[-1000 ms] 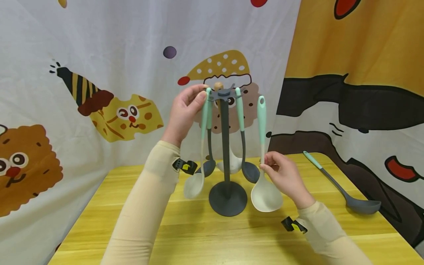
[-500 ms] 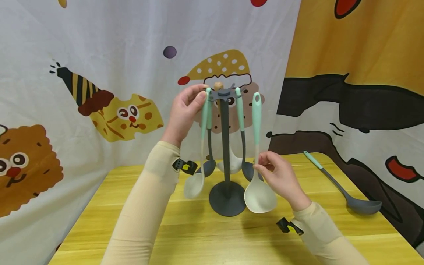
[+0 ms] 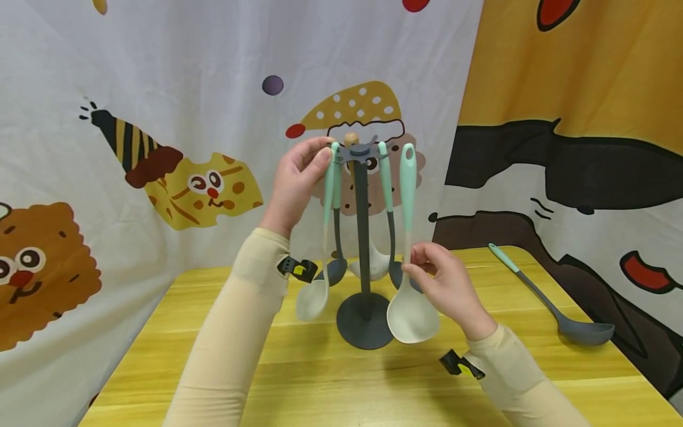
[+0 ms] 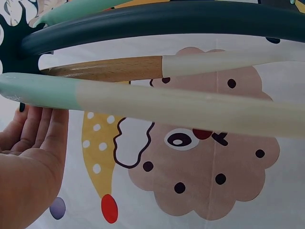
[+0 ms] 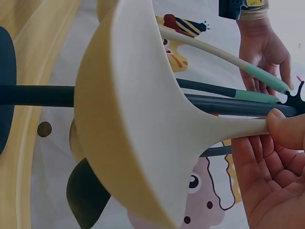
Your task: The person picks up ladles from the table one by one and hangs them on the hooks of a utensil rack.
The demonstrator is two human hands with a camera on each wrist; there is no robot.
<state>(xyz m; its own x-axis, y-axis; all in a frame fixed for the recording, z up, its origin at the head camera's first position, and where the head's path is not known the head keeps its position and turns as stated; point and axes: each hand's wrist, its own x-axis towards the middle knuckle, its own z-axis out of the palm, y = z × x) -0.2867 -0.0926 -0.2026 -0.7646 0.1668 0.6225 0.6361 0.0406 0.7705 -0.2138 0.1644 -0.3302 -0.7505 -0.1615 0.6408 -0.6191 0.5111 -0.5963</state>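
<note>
A dark grey utensil stand [image 3: 363,237] stands upright on the table with several mint-handled utensils hanging from its hooked top. My left hand [image 3: 299,178] is at that top, thumb and fingers pinching the handle end of a white spoon [image 3: 313,299] hanging on the left side. My right hand [image 3: 445,284] pinches the stem of a white ladle [image 3: 413,314]. The ladle is upright, bowl down, its mint handle with a hole at the top just right of the stand. In the right wrist view the ladle's bowl [image 5: 138,109] hides part of the stand.
A grey ladle [image 3: 584,332] with a mint handle lies at the table's right side. Behind the stand hang grey utensils and a wooden-handled one [image 4: 109,66]. A patterned cloth [image 3: 224,71] covers the wall behind the wooden table [image 3: 299,379].
My right hand has brought the white ladle leftward and slightly up at its handle end, nearer the stand's hooks. The left hand has stayed where it was at the top of the stand.
</note>
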